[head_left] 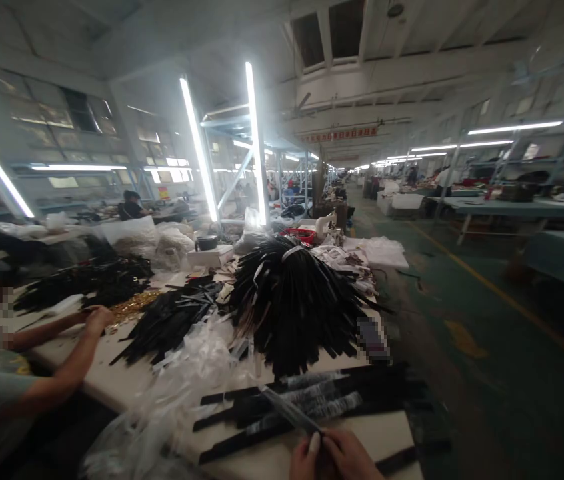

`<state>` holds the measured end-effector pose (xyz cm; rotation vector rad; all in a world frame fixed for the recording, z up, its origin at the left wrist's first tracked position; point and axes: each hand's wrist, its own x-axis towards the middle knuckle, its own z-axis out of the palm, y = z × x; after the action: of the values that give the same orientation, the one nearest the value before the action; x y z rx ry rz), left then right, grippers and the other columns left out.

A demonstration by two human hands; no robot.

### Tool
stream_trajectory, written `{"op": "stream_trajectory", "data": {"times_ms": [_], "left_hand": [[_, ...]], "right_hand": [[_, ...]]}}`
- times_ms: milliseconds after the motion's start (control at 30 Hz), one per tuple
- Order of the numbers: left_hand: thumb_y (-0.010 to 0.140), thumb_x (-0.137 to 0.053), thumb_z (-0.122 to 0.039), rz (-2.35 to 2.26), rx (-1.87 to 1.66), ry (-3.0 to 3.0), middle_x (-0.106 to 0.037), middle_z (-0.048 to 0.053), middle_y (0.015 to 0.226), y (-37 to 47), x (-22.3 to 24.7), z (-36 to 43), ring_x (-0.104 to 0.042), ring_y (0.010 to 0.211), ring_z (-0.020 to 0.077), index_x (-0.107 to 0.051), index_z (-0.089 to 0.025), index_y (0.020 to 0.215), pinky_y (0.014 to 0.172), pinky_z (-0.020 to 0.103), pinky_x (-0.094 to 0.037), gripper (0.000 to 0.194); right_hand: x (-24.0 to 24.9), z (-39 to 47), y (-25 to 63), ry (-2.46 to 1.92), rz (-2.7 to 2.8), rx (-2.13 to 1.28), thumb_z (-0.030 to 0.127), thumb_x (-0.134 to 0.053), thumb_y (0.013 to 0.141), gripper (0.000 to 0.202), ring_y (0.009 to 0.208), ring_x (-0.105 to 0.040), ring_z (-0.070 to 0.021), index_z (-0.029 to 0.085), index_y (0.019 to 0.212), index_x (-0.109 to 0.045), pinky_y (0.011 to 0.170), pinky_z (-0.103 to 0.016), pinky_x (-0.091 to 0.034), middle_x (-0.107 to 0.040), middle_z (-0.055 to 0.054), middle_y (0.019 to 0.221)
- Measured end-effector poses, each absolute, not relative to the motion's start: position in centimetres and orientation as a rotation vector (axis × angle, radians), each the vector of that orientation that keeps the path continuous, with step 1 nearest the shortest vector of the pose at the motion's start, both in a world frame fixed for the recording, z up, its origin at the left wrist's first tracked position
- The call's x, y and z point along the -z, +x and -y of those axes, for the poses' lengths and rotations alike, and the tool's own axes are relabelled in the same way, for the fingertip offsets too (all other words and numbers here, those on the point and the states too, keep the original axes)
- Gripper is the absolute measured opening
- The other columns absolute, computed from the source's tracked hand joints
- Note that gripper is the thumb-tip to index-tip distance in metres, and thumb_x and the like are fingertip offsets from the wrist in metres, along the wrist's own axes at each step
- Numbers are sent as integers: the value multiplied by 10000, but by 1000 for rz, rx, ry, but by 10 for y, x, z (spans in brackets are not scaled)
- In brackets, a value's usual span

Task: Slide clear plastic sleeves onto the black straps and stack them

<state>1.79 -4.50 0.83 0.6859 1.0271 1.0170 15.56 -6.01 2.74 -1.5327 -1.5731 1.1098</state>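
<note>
At the bottom of the head view, my left hand (304, 459) and my right hand (351, 456) are close together, both closed on the near end of a narrow grey strip (289, 410). It has a shiny, plastic-like surface, and its far end points up and left. Whether a black strap lies inside it I cannot tell. Under and beyond it, several flat black straps (242, 427) lie side by side on the pale table (387, 437), some partly covered by clear plastic. Behind them stands a large tied bundle of black straps (297, 307).
Crumpled clear plastic bags (197, 367) lie left of the straps. A second pile of black straps (167, 320) lies farther back. At left, a co-worker's hands (96, 320) work beside small gold-coloured pieces (135, 305). A green aisle floor (442, 300) runs along the right.
</note>
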Motion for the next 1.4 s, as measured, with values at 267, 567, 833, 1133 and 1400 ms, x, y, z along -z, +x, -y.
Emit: {"op": "stream_trajectory", "data": {"times_ms": [267, 567, 833, 1133, 1400], "left_hand": [[701, -826, -517, -874, -1179, 665, -762, 149, 899, -5, -79, -21, -716, 836, 258, -778, -102, 889, 794, 344, -561, 458], [812, -734, -495, -805, -1061, 572, -710, 90, 748, 9, -72, -13, -667, 607, 198, -678, -128, 859, 605, 328, -548, 374], [918, -613, -452, -833, -1326, 462, -739, 94, 910, 11, -73, -39, -714, 752, 198, -592, -171, 907, 672, 316, -562, 282], [813, -683, -613, -981, -1243, 608, -520, -61, 502, 51, -20, 38, -436, 355, 92, -584, -169, 814, 385, 203, -351, 455], [821, -706, -552, -945, -1191, 750, -725, 101, 828, 35, 0, 28, -687, 765, 220, -694, -138, 839, 681, 295, -529, 415]], "right_hand": [[-75, 38, 155, -1456, 1500, -1091, 537, -394, 992, 462, 418, -569, -128, 185, 761, -583, 429, -216, -413, -650, -13, 602], [-91, -12, 148, -1401, 1588, -1188, 435, -449, 983, 392, 415, -548, -140, 191, 708, -584, 432, -249, -408, -648, -20, 595], [-64, 6, 153, -1353, 1555, -1353, 376, -488, 939, 282, 402, -593, -133, 178, 772, -599, 398, -214, -414, -669, -13, 599], [-25, 40, 160, -1321, 1473, -1418, 466, -484, 927, 353, 438, -573, -129, 173, 769, -599, 455, -232, -448, -643, -5, 616], [11, 58, 188, -1298, 1431, -1451, 501, -508, 941, 402, 510, -593, -137, 163, 744, -600, 555, -252, -480, -659, -33, 631]]}}
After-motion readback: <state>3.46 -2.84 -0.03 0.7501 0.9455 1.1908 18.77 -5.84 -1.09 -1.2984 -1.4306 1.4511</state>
